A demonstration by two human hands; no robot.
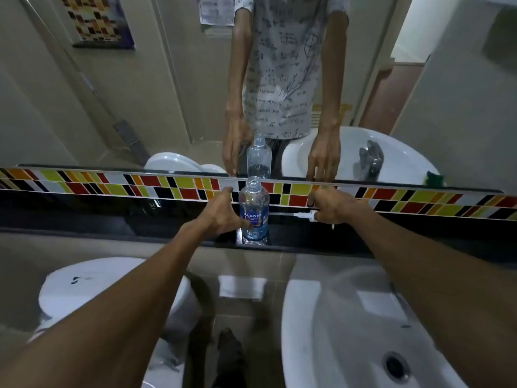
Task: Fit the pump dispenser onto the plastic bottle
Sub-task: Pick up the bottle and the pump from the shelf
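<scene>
Black bathroom ledge [112, 219] under mirror w/ mosaic tile strip [112, 186]. I see clear plastic bottle [254, 208], blue label, upright on ledge, neck uncapped. Left hand [221, 214] wraps its side. Right hand [333, 205] pinches white pump dispenser [303, 215] lying flat beside bottle.

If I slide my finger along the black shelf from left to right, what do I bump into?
Left hand → plastic bottle, standing open-necked → pump dispenser, lying on its side → right hand.
</scene>
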